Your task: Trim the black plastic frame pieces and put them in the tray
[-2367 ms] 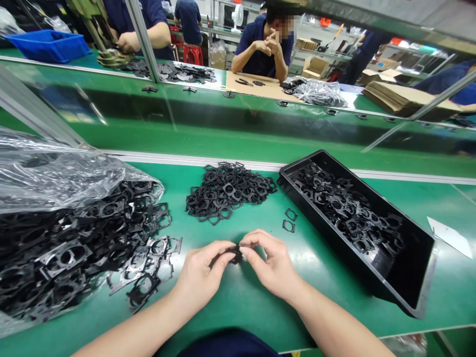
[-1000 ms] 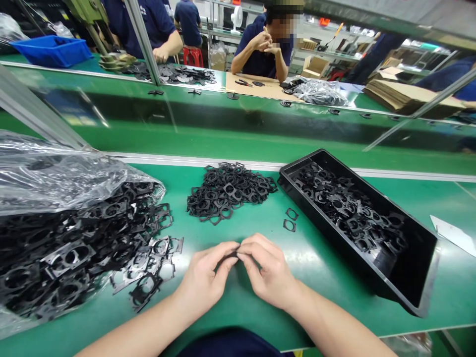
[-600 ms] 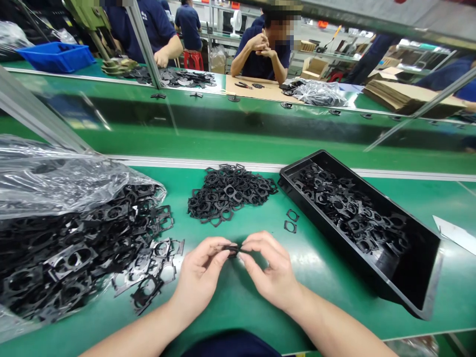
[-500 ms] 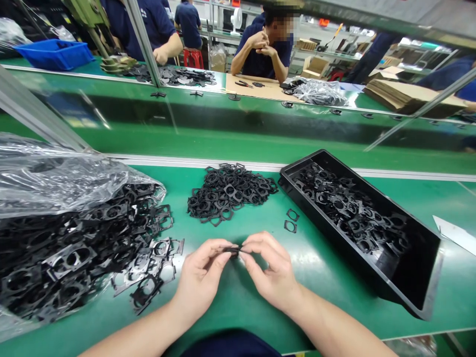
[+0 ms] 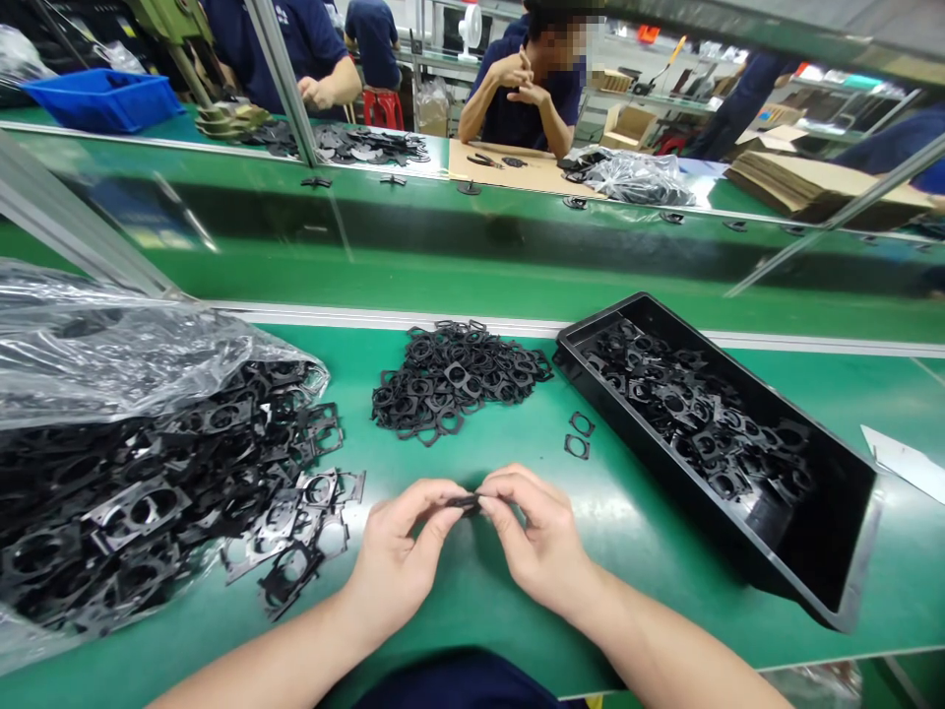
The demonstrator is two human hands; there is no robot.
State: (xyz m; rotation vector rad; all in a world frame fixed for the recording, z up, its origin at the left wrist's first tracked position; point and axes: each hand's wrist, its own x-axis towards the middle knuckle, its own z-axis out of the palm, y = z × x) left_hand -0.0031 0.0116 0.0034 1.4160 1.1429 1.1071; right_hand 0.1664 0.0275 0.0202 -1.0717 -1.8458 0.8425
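My left hand [image 5: 403, 551] and my right hand [image 5: 535, 537] meet over the green table [image 5: 472, 591], both pinching one small black plastic part [image 5: 467, 501] between fingertips and thumbs. A heap of black frame parts [image 5: 169, 483] spills from a clear plastic bag [image 5: 110, 345] on the left. A smaller pile of black ring parts [image 5: 458, 379] lies beyond my hands. A black tray [image 5: 842, 551] holding more of these parts sits on the right. Two loose rings [image 5: 578, 435] lie between pile and tray.
A green conveyor belt [image 5: 472, 256] runs across behind the table. Across it, other people sit at a bench with black parts [image 5: 361, 146], a cardboard sheet [image 5: 517, 167] and a blue bin [image 5: 103, 98]. A white scrap [image 5: 905, 461] lies at far right.
My hands have stayed together on the small black part, with the fingers shifting slightly around it. The people across the belt have moved their hands a little.
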